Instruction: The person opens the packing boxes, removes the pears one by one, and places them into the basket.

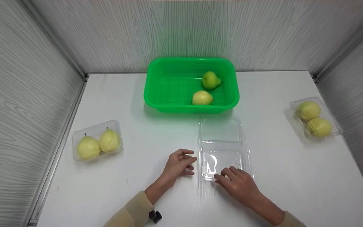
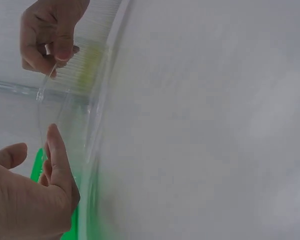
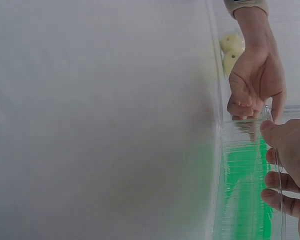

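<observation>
In the head view, a clear plastic clamshell box (image 1: 225,154) lies unfolded on the table, its lid (image 1: 221,130) laid back towards the green basket (image 1: 191,109). My right hand (image 1: 238,186) pinches the near rim of the box; in the right wrist view the thumb is on one side of the wall and the fingers on the other. Just left of the box is my left hand (image 1: 176,165), its fingers relaxed and holding nothing. Two pears, one greener (image 1: 210,80) and one yellower (image 1: 202,98), lie in the right part of the basket.
At the left stands a closed clear box (image 1: 78,143) with two pears in it. Another clear box (image 1: 334,123) with two pears sits near the right table edge. Grey wood-grain panels (image 1: 194,31) wall in the back and sides.
</observation>
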The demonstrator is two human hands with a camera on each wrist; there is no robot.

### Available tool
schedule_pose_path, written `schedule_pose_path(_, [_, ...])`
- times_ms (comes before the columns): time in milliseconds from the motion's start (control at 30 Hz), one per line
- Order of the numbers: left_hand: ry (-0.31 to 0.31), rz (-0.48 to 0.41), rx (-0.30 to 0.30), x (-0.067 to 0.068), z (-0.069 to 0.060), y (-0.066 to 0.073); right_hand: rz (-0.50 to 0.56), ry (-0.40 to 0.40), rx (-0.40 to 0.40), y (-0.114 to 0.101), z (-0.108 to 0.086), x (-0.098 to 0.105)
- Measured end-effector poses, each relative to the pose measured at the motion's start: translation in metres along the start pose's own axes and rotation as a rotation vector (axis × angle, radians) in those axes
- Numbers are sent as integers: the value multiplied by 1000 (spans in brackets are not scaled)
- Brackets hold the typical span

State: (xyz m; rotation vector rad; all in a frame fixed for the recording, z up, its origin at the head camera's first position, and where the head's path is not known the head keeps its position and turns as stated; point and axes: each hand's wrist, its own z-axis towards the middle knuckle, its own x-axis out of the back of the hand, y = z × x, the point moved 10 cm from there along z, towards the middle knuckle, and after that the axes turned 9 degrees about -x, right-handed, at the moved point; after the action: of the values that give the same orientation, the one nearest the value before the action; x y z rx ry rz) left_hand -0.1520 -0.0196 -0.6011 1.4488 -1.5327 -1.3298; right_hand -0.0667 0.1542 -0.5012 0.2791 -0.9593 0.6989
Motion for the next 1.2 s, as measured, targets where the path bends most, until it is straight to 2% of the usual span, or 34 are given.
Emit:
schedule_pose_path(167, [79, 161, -69, 17, 2, 17, 1, 18, 9, 9, -3, 5])
schedule_pose_path(333, [129, 305, -160, 30, 4, 43, -15, 27, -7, 17, -7, 11])
schedule_pose_path(733, [150, 535, -424, 52, 20, 109, -47, 24, -103, 40, -22, 18])
schedule_pose_path(967, [124, 624, -536, 57, 33, 132, -40, 31, -142, 52, -27, 25])
schedule_pose_path(1100, [111, 747, -610, 58, 39, 146, -57, 33, -151, 57, -30, 29])
schedule_pose_path(1200, [123, 850, -670, 58, 42, 157, -62, 51, -145, 59, -32, 33])
